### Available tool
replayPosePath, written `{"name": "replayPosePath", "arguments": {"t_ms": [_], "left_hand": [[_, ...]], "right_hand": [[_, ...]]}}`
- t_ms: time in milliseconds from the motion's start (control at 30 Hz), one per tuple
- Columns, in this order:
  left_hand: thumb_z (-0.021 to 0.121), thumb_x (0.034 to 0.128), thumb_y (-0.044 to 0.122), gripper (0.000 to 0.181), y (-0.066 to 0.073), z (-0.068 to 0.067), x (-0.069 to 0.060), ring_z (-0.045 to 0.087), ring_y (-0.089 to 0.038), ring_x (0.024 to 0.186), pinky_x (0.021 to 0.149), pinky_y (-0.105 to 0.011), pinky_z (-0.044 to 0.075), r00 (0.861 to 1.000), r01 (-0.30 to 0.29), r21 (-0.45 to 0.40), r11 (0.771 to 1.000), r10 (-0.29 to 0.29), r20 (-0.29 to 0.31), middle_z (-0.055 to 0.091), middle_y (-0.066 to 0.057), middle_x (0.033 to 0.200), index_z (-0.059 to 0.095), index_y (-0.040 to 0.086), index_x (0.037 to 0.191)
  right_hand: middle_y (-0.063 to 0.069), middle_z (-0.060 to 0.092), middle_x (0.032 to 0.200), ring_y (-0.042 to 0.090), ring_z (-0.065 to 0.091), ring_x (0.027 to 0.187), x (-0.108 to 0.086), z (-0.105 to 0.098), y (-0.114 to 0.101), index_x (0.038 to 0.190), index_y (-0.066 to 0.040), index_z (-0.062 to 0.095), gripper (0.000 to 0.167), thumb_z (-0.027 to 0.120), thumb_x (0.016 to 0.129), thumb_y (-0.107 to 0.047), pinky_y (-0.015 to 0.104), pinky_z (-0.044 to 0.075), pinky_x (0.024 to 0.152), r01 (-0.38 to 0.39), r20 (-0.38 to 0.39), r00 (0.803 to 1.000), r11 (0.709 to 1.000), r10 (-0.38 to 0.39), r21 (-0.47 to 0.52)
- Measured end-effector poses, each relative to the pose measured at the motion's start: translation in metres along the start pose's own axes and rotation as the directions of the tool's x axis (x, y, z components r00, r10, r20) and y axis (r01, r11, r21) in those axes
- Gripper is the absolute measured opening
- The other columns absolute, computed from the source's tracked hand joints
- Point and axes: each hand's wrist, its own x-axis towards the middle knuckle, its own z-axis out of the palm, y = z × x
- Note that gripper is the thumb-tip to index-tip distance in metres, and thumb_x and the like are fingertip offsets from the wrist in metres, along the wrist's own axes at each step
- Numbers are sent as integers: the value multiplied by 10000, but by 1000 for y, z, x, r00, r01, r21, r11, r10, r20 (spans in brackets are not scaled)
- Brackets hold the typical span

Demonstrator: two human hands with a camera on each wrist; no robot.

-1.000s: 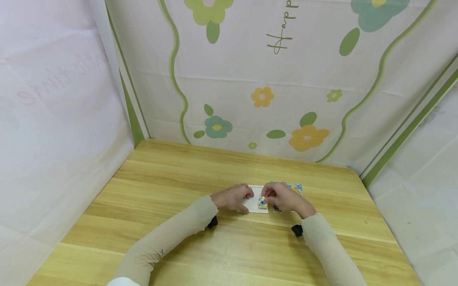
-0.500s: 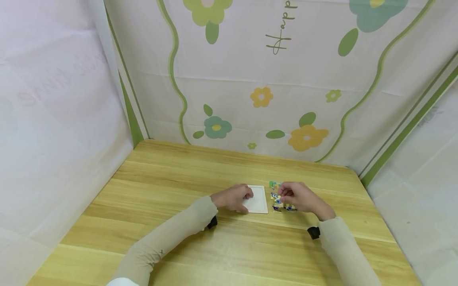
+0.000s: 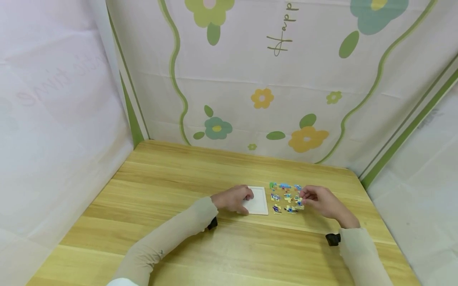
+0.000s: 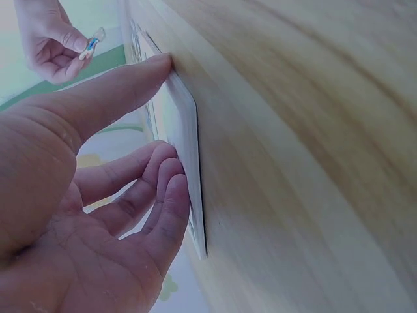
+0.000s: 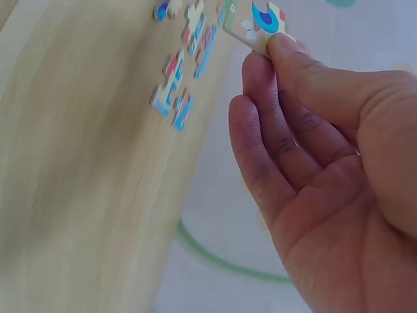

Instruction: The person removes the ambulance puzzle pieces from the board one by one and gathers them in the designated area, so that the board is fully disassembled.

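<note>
A flat white puzzle tray [image 3: 258,204] with a raised rim lies on the wooden table. My left hand [image 3: 231,198] rests at its left side; in the left wrist view the thumb and bent fingertips touch the tray's edges [image 4: 189,124]. Between thumb and fingers, my right hand [image 3: 325,201] pinches a puzzle piece [image 5: 260,26], pale yellow with a blue round shape. It is lifted off the table, right of the tray. Several loose puzzle pieces [image 3: 285,186] lie in rough rows between tray and right hand.
The wooden table [image 3: 200,246] extends around the tray. A printed flower cloth [image 3: 232,71] hangs behind its far edge, and pale cloth hangs at the left [image 3: 64,119] and right [image 3: 425,167]. Black wrist cameras [image 3: 333,239] sit below the sleeves.
My right hand has moved right with the pinched piece, from above the tray to the right end of the loose pieces, uncovering them. The left hand has stayed in place.
</note>
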Motion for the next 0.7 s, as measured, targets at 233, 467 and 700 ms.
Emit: {"name": "replayPosePath", "arguments": {"t_ms": [233,467,700], "left_hand": [[895,871,207,389,1,-2,-1,465,-122,914,818,-221,406,1000,-7,-3,1000,7,-6,630,-96,1073,672,39,1142],[895,871,208,385,0,-2,0,463,-121,917,820,-222,406,1000,-9,-6,1000,9,-3,633,-102,1077,672,33,1132],[894,873,213,396,0,-2,1,474,-121,932,839,-218,419,1000,-8,-6,1000,8,0,625,-71,1075,670,51,1156]], "right_hand": [[47,704,997,159,665,905,-10,-3,18,1082,-69,697,71,693,1013,-58,248,566,768,-44,-36,998,998,46,46],[53,715,990,95,645,890,-11,5,32,1089,-51,703,75,683,1017,-52,236,553,761,-67,8,998,997,67,49],[18,729,981,47,630,875,-9,16,36,1064,-63,738,72,699,1005,-56,220,543,764,-94,-10,996,995,94,-32]]}}
